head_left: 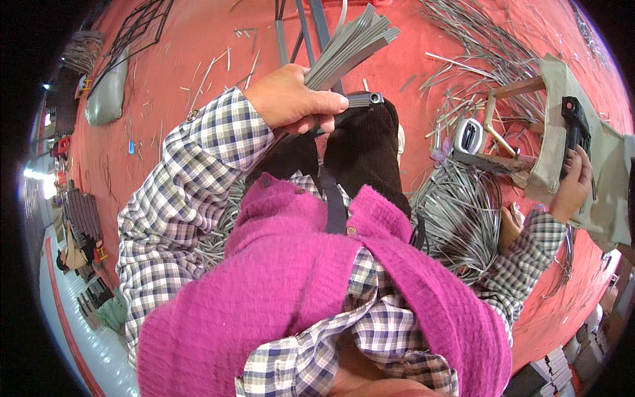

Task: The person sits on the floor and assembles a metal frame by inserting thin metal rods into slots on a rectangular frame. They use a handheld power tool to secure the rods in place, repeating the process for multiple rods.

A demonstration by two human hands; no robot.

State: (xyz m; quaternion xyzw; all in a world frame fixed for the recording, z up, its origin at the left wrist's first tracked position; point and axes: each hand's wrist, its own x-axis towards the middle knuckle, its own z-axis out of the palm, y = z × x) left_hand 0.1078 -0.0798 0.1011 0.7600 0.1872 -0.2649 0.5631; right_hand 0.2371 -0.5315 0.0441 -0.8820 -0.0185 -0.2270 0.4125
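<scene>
My left hand (291,99) is closed round a bundle of flat grey strips (354,49), which fan out at their far end. Under its thumb a grey tube (362,100) with a round hole in its end lies across my dark trousers; whether the hand grips the tube too, I cannot tell. Reaching out to the right, my right hand (574,185) has its fingers round the near end of a black tool (575,129), which looks like a staple gun. That tool rests on a stool-like stand (549,132) draped in beige cloth.
A heap of grey strips (460,225) lies beside my right leg, and more strips (476,33) spread over the red floor (192,40) at the far right. A white container (468,135) holds dark items near the wooden stand. Dark metal bars (304,33) stand ahead.
</scene>
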